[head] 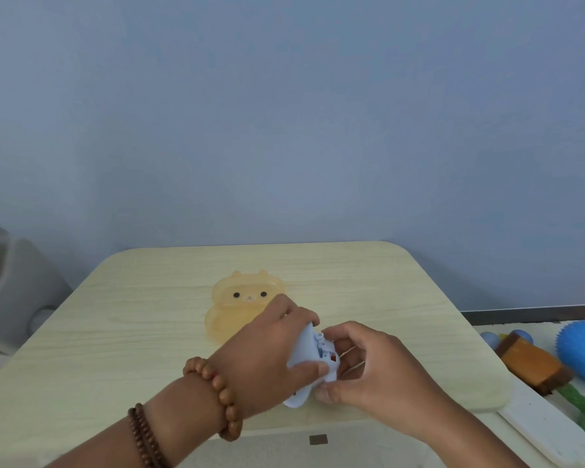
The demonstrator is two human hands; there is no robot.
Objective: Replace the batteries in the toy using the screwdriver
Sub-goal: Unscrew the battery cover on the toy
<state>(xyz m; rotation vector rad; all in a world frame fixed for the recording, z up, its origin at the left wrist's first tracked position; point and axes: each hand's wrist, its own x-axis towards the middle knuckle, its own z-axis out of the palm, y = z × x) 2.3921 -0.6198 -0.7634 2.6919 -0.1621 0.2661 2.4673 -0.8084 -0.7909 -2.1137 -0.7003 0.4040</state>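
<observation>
In the head view, your left hand (271,349) grips the pale blue toy (313,359) just above the wooden table (115,332), near its front edge. Your right hand (375,369) closes its fingertips on the toy's right side. The orange bear-shaped case (237,305) lies behind the toy, flat on the table.

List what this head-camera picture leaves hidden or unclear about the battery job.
- Screwdriver: not to be made out in the head view; the right hand may cover it.
- Batteries: none visible; both hands wrap the blue toy.
- Toy's shape: mostly hidden by the left hand.
- Orange case: near edge covered by the left hand.
- Items at right: cut off by the picture's edge.
</observation>
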